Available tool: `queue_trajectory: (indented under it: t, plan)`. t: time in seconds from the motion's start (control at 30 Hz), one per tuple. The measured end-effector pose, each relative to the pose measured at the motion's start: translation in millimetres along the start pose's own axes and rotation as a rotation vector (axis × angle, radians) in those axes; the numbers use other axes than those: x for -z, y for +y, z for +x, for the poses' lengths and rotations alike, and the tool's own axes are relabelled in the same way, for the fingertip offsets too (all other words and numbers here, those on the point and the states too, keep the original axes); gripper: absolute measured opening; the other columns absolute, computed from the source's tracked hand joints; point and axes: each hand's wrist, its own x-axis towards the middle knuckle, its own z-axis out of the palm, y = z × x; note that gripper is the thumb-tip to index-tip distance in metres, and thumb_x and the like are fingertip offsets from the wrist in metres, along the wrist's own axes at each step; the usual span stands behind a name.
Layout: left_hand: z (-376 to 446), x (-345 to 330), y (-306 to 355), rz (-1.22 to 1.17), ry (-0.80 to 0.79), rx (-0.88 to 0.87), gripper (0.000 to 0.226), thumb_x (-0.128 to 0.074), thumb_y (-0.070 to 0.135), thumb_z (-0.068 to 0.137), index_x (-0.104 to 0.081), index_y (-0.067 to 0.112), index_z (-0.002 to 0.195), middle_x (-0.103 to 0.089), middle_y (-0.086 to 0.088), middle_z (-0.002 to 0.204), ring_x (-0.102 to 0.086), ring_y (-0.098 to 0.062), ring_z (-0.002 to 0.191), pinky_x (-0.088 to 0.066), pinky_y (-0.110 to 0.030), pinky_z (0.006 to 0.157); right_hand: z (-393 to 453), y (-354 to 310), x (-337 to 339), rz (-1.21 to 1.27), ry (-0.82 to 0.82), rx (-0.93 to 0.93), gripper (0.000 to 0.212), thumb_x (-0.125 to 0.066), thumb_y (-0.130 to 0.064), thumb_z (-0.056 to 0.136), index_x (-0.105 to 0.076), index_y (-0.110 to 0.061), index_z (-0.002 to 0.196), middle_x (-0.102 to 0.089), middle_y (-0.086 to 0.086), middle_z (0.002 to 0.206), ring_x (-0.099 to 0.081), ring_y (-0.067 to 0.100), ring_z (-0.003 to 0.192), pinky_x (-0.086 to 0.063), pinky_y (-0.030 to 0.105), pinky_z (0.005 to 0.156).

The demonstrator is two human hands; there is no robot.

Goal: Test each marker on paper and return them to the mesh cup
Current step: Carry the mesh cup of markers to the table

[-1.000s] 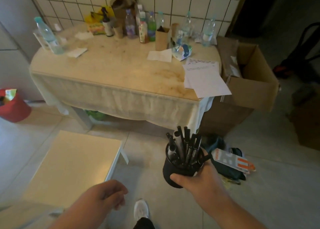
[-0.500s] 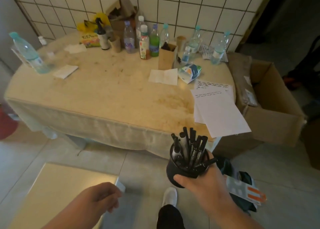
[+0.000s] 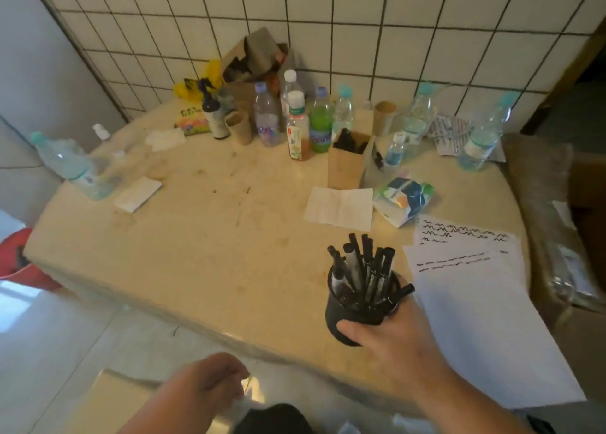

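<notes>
Nearest to me, low in the view, my left hand [image 3: 210,384] hangs in front of the table with its fingers loosely curled. I cannot tell whether it holds anything; something pale and blurred sits just beside the fingertips.

Slightly further out, my right hand [image 3: 390,338] grips a black, round mesh cup [image 3: 347,318], thumb across its near wall and fingers wrapped behind it. I am holding the cup above the near edge of the round, beige, stained table [image 3: 196,253], and I cannot tell whether its base touches the surface. The cup is packed with black capped markers [image 3: 364,269] standing upright, one leaning out to the right.

Just right of the cup lie white sheets of paper [image 3: 475,318], the nearest hanging over the table's edge. The sheets beyond it carry a few rows of black wavy scribbles and two dashed lines, so some test marks exist already. Most of the near sheet is blank.

Further back sit a folded pale napkin [image 3: 339,208], a crumpled blue and white packet [image 3: 405,200] and a small brown cardboard box [image 3: 347,164] holding dark items. Against the tiled wall stands a row of plastic bottles [image 3: 298,125].

As I judge it, this round of testing has not begun: every marker I can see is capped and in the cup, and none is in my hand.
</notes>
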Motion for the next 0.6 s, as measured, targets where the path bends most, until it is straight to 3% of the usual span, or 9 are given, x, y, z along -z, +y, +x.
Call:
queue_trajectory:
  t: [0.1,0.27,0.43,0.53,0.6]
  plan:
    - [25,23,6,0.042,-0.042,-0.011,0.034,-0.064,0.02,0.087,-0.061,0.054,0.089,-0.074,0.018,0.078,-0.068,0.001,0.075,-0.052,-0.017,0.078,27,-13,-9,-0.009,-0.046,0.025,0.06,-0.088,-0.006,0.063,-0.067,-0.041,0.107,-0.076,-0.016,0.1,-0.069,0.001,0.097,-0.055,0.027,0.084]
    - [79,67,6,0.059,-0.089,-0.009,0.032,-0.058,0.018,0.091,-0.061,0.05,0.09,-0.076,0.013,0.085,-0.07,-0.004,0.077,-0.054,-0.023,0.083,73,-22,-36,-0.02,-0.035,-0.023,0.064,-0.089,-0.009,0.06,-0.064,-0.043,0.109,-0.075,-0.02,0.099,-0.069,-0.001,0.096,-0.054,0.029,0.087]
    - [160,121,-2,0.096,-0.197,-0.057,0.031,-0.058,0.019,0.088,-0.063,0.049,0.089,-0.076,0.009,0.086,-0.071,-0.007,0.077,-0.055,-0.024,0.084,130,-34,-71,0.021,0.016,-0.087,0.054,-0.082,0.01,0.066,-0.066,-0.019,0.108,-0.074,-0.027,0.087,-0.068,-0.01,0.081,-0.046,0.005,0.067]
    - [209,165,-12,0.124,-0.286,-0.101,0.032,-0.061,0.02,0.09,-0.061,0.052,0.091,-0.076,0.012,0.083,-0.07,-0.005,0.078,-0.053,-0.016,0.082,169,-43,-103,0.0,0.044,-0.143,0.057,-0.078,0.022,0.065,-0.065,-0.012,0.109,-0.076,-0.024,0.088,-0.07,-0.008,0.082,-0.049,0.008,0.069]
    - [235,196,-20,0.135,-0.317,-0.129,0.031,-0.062,0.021,0.09,-0.061,0.052,0.091,-0.076,0.014,0.081,-0.07,-0.003,0.076,-0.052,-0.013,0.08,194,-43,-127,0.008,0.069,-0.174,0.067,-0.076,0.025,0.066,-0.058,-0.018,0.115,-0.076,-0.023,0.095,-0.069,-0.009,0.089,-0.055,0.013,0.075]
